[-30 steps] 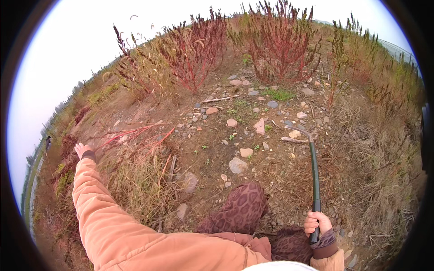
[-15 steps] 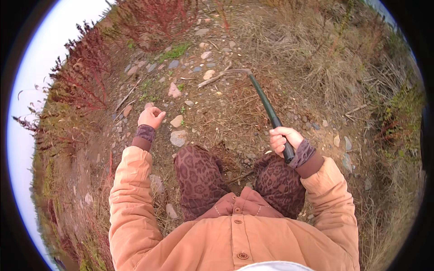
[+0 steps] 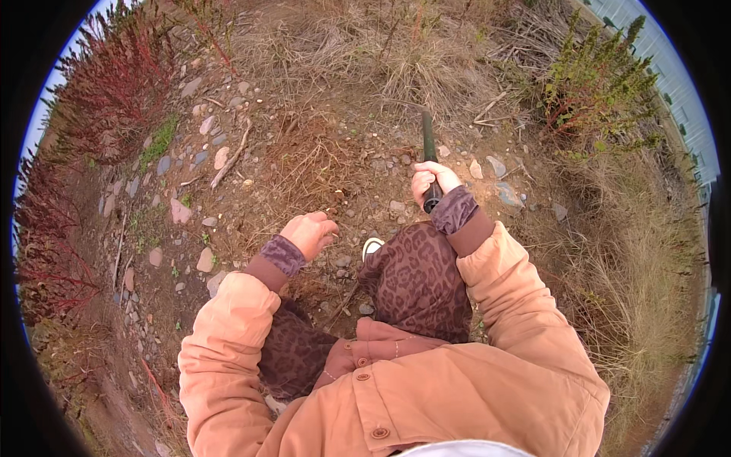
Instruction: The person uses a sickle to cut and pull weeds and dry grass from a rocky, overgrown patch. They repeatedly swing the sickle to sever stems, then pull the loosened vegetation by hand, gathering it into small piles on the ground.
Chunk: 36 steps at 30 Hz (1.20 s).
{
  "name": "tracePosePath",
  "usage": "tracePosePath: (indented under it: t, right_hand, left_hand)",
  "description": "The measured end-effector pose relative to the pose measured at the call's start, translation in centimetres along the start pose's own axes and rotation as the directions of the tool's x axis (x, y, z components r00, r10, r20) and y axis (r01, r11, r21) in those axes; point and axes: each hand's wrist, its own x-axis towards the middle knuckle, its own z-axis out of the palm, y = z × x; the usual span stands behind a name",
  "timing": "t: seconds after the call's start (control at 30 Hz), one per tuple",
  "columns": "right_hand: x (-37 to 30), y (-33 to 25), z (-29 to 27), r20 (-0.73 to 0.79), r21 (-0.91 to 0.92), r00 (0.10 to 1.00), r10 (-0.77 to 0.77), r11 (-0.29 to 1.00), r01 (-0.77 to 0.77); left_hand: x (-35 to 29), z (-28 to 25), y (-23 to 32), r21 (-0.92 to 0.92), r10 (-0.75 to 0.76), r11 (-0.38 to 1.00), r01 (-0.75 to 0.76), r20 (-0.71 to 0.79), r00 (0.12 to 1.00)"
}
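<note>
My right hand is wrapped round the dark green handle of what looks like a sickle. The handle points away from me, over the stony ground. Its far end appears foreshortened, and the blade cannot be made out now. Lower and to the left, my left hand hangs above the soil near my knees, its fingers loosely curled together. Nothing shows in that hand, though its palm side is hidden. Between the hands and beyond them lies a patch of dry, loose plant stalks.
Stones and a bent stick lie to the left, beside reddish weeds. Dry grass grows ahead, and a green bushy plant stands at the far right. A white-toed shoe shows beside my patterned knee.
My view has swung to the right. My left hand has come inward, closer to my knees. The sickle's curved blade, visible before, no longer shows; my right hand still grips the handle.
</note>
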Motion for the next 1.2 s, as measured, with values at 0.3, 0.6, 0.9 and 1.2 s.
tracePosePath:
  t: [0.3, 0.6, 0.9, 1.2]
  right_hand:
    - [-0.3, -1.1, -1.8, 0.017, 0.159, 0.984, -0.177, 0.972, 0.172]
    - [-2.9, -2.2, -4.2, 0.166, 0.321, 0.967, -0.196, 0.937, 0.135]
    - [-8.7, -7.6, -14.0, -0.127, -0.027, 0.714, -0.688, 0.722, 0.691]
    - [-5.1, -14.6, -15.6, -0.345, -0.222, 0.634, -0.692, 0.716, 0.662]
  left_hand:
    - [2.0, 0.1, -0.6, -0.188, -0.152, 0.971, 0.145, -0.027, 0.988]
    - [4.2, -0.3, 1.7, 0.135, -0.072, 0.987, 0.086, -0.109, 0.991]
    - [3.7, 0.3, 1.1, 0.115, -0.046, 0.992, 0.050, -0.042, 0.998]
    - [3.5, 0.3, 1.1, 0.133, -0.125, 0.983, 0.125, -0.005, 0.992]
